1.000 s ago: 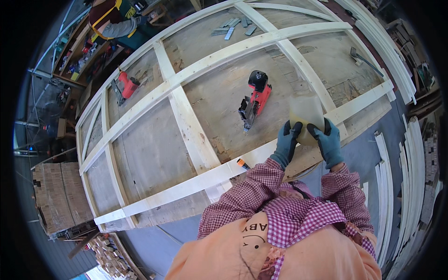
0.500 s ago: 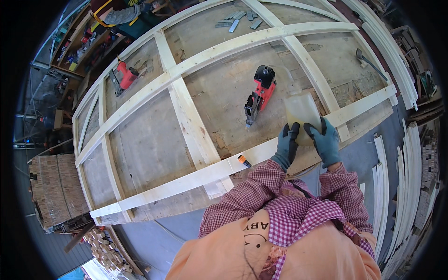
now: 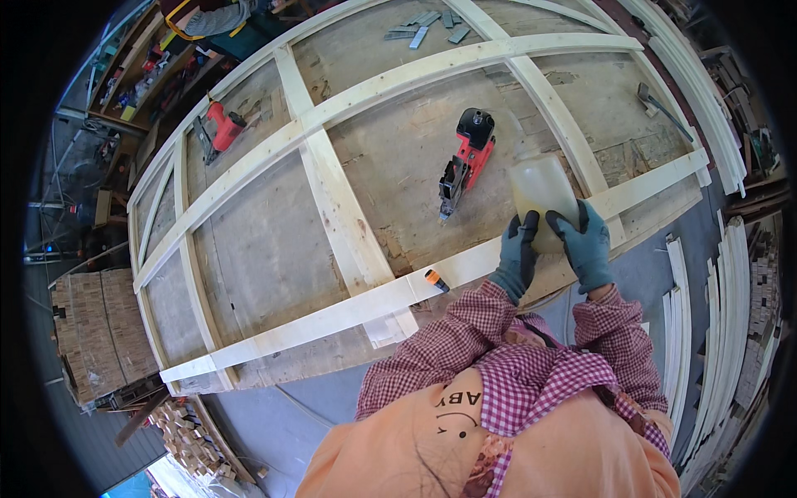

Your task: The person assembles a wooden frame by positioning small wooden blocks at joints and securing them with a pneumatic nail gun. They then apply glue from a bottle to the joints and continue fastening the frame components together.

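Observation:
My left hand point(image 3: 516, 256) and my right hand point(image 3: 584, 246), both in teal gloves with dark fingertips, are closed on the near end of a translucent, pale yellowish plastic bottle point(image 3: 541, 184). It is held over the near right part of a pale wooden frame point(image 3: 336, 199). Its neck is hidden by my fingers. Left of the bottle, a red and black nail gun point(image 3: 467, 158) lies in one bay of the frame. A small orange and black cylinder point(image 3: 436, 280) rests by the near rail, to the left of my left hand.
Another red power tool point(image 3: 222, 129) sits in a far left bay. Metal strips point(image 3: 419, 33) lie at the far side, a hammer point(image 3: 660, 110) at the right. Long white slats point(image 3: 677, 332) are stacked on the right; wood blocks point(image 3: 187, 436) are piled at lower left.
The bottle and both hands have shifted slightly right, and the bottle looks a little more tilted. Both hands keep hold of it. The view has moved slightly.

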Demonstrator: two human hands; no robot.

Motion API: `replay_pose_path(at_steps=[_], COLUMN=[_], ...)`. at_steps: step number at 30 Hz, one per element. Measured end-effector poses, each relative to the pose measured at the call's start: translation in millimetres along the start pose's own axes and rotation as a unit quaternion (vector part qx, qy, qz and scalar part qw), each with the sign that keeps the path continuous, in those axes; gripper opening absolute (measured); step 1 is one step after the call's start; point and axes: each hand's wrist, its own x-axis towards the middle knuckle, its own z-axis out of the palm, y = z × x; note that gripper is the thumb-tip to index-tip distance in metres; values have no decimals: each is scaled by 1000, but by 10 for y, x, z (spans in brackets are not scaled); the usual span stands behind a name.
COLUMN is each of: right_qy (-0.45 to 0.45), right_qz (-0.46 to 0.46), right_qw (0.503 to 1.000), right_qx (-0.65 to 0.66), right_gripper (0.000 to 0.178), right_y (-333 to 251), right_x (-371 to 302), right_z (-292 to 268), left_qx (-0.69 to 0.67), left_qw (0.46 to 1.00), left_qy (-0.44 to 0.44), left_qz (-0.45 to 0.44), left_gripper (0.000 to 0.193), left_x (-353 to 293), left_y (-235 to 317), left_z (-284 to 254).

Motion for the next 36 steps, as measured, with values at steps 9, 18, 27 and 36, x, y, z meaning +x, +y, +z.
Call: replay_pose_path(at_steps=[9, 18, 27, 36], right_qy=[2, 9, -37, -90], right_qz=[-25, -35, 4, 93], right_qw=[999, 998, 999, 949], right_qx=[-27, -48, 9, 287], right_gripper=[32, 32, 36, 39], right_y=[-65, -118, -101, 292], right_x=[15, 22, 43, 36], right_z=[-11, -13, -14, 44], left_qx=[-25, -31, -13, 189], left_qw=[1000, 999, 1000, 977], left_qy=[10, 15, 2, -36], left_qz=[-3, -1, -1, 87], left_gripper=[34, 39, 38, 39], left_x=[3, -4, -7, -40], left_y=[-30, -31, 38, 184], left_z=[0, 8, -4, -75])
